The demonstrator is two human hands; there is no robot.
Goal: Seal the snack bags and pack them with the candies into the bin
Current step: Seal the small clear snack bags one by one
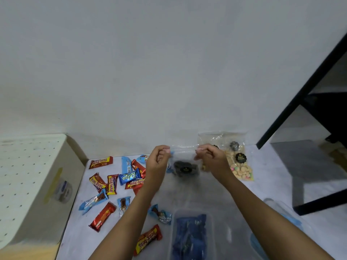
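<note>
A clear snack bag (185,167) with dark cookies in it hangs in the air above the table. My left hand (158,158) pinches the left end of its top strip, and my right hand (211,158) pinches the right end. Another clear bag (239,166) of pale and pastel biscuits lies behind my right hand. Several wrapped candies (112,183), red, yellow and blue, are scattered on the left. A clear plastic bin (192,235) at the front holds a blue packet.
A white perforated box (32,184) with a tape roll (62,191) on it stands at the left. A black frame (308,94) and its foot (323,201) stand at the right. A clear lid (281,212) lies right of the bin. The wall is close behind.
</note>
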